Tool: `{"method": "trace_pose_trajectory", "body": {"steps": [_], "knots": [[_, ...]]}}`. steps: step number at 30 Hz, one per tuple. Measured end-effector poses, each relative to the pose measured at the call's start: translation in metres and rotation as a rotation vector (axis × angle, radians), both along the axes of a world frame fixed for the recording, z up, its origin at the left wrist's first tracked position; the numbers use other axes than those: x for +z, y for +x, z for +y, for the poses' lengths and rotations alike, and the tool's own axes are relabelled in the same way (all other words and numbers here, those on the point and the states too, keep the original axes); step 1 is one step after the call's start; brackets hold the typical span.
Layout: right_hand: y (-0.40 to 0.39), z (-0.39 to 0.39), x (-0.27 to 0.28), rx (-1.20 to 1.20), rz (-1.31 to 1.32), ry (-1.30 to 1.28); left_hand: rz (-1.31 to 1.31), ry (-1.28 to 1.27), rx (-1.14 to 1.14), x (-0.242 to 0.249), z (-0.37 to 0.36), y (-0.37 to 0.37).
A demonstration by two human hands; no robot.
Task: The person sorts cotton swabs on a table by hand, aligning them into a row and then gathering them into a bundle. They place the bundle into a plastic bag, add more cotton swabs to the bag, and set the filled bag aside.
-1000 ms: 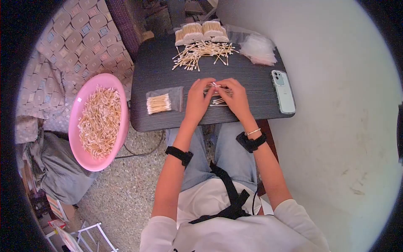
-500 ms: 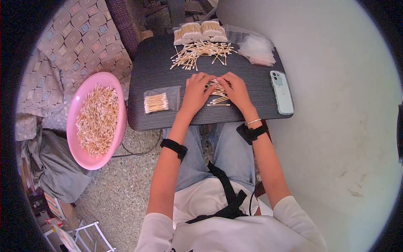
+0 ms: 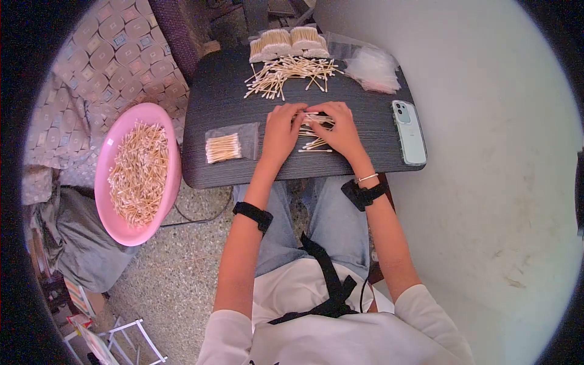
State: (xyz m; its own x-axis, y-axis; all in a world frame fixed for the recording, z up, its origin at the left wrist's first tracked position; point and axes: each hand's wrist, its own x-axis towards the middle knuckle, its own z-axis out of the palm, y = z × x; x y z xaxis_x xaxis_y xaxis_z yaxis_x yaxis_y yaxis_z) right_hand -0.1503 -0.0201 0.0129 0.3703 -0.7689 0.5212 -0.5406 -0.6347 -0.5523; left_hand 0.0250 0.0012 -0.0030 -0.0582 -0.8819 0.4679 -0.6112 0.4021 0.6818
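Note:
On the dark table, several cotton swabs [image 3: 314, 143] lie in a loose pile between my two hands. My left hand [image 3: 282, 132] is closed at the left ends of the pile, fingers bent inward. From the other side, my right hand [image 3: 340, 129] curls thumb and fingers around the upper swabs. The fingertips of both hands nearly meet at the top of the pile, and the swab ends under them are partly hidden. Left of my left hand lies a clear plastic bag [image 3: 248, 140] with a neat row of swabs [image 3: 223, 148] inside.
Loose swabs [image 3: 286, 74] spread across the back of the table [image 3: 225, 79], before stacked packs of swabs [image 3: 286, 42]. Empty clear bags [image 3: 372, 70] lie back right, above a phone [image 3: 410, 134]. A pink basin [image 3: 103, 201] full of swabs stands left. A wall [image 3: 486, 152] borders the right.
My right hand's thumb and fingers have drawn in around the upper swabs, which now sit more across between the hands. My left hand stays at the pile. The view has shifted slightly.

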Motion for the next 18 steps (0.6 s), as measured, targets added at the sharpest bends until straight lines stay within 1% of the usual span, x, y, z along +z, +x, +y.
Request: {"method": "trace_pose_trajectory", "body": {"steps": [3, 6, 9, 12, 18], "knots": [[-0.0025, -0.0033, -0.0057, 0.016, -0.123, 0.16, -0.022, -0.041, -0.009, 0.0021, 0.0016, -0.001], [-0.0027, -0.0035, -0.007, 0.02, -0.149, 0.171, -0.063, -0.076, -0.021, 0.0059, 0.0048, -0.001], [-0.0017, -0.0032, -0.006, -0.007, -0.165, 0.217, -0.016, -0.063, 0.004, 0.0033, 0.0043, -0.0034], [-0.001, -0.0047, -0.006, -0.037, -0.085, 0.136, 0.011, -0.035, 0.001, 0.0032, 0.0034, -0.0025], [0.0016, -0.0041, -0.0068, -0.103, -0.04, 0.054, 0.005, 0.0, -0.002, 0.005, 0.0034, -0.0025]]}}
